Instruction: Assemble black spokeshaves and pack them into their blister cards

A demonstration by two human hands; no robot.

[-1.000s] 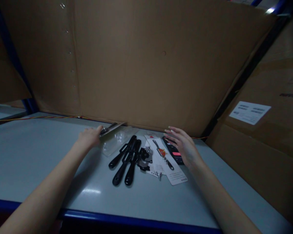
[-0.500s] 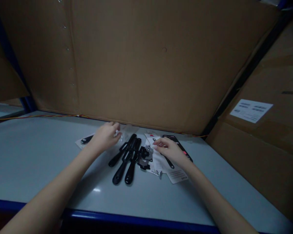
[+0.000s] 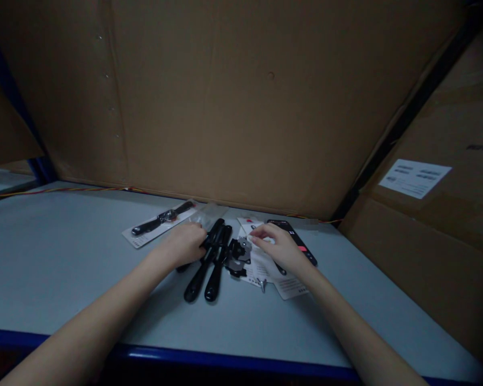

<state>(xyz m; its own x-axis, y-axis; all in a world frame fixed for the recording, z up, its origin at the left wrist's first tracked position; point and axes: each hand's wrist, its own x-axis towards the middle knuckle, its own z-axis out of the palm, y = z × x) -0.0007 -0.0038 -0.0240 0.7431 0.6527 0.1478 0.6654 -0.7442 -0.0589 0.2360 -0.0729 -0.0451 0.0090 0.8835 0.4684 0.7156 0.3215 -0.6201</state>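
Head camera: black handles slant toward me just right of my curled left fingers, farther from my bunched right fingers; I can't tell either grip.

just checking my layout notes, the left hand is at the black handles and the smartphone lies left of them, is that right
Wrong side for the smartphone: the head view shows it right of the black handles. The left hand is at them.

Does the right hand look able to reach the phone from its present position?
Probably yes: the phone lies close beside the right hand, and nothing seems to lie on the phone, though the hand points away, over the cards.
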